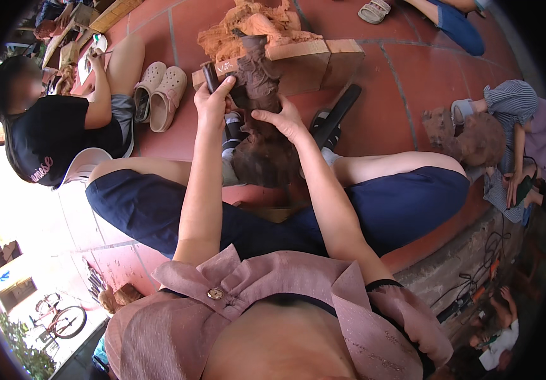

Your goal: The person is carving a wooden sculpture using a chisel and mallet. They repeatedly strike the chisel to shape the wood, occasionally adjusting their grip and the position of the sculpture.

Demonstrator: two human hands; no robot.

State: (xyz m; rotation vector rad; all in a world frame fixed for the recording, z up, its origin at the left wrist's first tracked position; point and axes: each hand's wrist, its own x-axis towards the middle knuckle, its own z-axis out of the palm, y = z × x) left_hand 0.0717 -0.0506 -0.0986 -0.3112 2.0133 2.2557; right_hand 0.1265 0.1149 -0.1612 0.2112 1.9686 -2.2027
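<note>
A dark brown carved wooden figure (259, 79) stands upright in front of me, between my feet. My right hand (283, 120) grips its right side low down, thumb laid across the front. My left hand (213, 104) is closed around a short dark cylinder (210, 77) at the figure's left, with the thumb pointing up. Whether that cylinder is a separate tool or part of the carving cannot be made out. Below my hands, a wider dark brown mass (263, 158) sits between my legs; where it joins the figure is unclear.
Behind the figure, a squared wood block (342, 60) sits by a rough orange-brown carving (254, 28). A dark bar (344, 104) lies near my right foot. Pale clogs (162, 95) and a seated person (51, 126) are at the left. Another brown carving (475, 139) and person are right.
</note>
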